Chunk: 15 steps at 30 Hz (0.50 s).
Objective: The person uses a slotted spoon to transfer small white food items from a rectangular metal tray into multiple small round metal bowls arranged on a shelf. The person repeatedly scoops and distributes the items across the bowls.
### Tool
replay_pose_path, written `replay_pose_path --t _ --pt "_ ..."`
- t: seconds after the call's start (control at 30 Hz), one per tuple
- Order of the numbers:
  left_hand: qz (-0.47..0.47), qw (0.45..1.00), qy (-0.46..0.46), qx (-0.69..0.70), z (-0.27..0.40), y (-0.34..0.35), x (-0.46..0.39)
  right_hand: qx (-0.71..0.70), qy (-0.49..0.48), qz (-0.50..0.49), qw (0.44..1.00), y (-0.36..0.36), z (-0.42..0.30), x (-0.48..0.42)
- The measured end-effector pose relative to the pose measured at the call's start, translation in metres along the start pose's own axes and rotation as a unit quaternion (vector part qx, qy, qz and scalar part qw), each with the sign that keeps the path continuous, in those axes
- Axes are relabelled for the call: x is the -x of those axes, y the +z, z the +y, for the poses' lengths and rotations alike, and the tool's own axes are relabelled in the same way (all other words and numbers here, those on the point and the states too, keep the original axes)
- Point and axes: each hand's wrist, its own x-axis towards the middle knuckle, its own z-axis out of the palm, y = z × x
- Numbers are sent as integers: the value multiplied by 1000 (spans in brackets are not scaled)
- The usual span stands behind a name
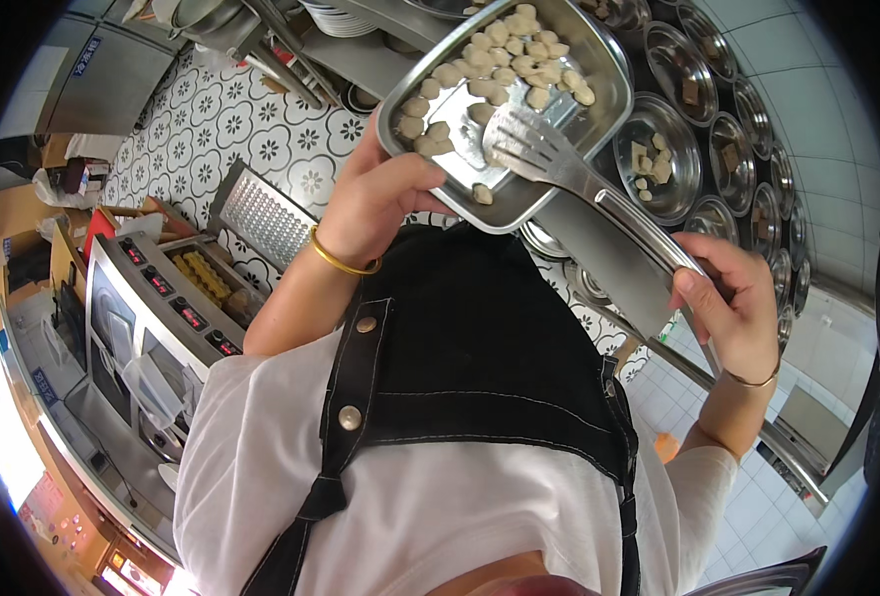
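My left hand [380,190] grips the near left corner of a rectangular stainless steel tray [477,212], thumb over the rim. Inside it are many pale, rounded food pieces [499,56], mostly gathered toward the far side, with one piece [482,194] apart near the front. In my right hand [734,302] is the handle of a slotted metal turner [533,145]. Its slotted head reaches over the tray's right rim and covers part of the tray floor; whether it touches the pieces beneath cannot be made out. The tray is held up in front of my black apron.
At right, several round steel plates [660,208] stand in rows, some bearing food pieces [652,160]. A steel counter edge [596,261] runs below the tray. Left are a perforated metal panel [269,212] and a cooking unit with lit displays [161,287]. Stacked white plates [339,18] sit on a shelf.
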Motion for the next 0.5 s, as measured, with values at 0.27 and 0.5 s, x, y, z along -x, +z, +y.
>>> replay_pose_path --t 0.27,0.5 --pt "-6 1000 12 -20 -27 21 14 -95 74 -121 985 10 12 -23" --pt "-21 1000 -8 -6 -37 42 19 -148 53 -150 976 8 46 -28"
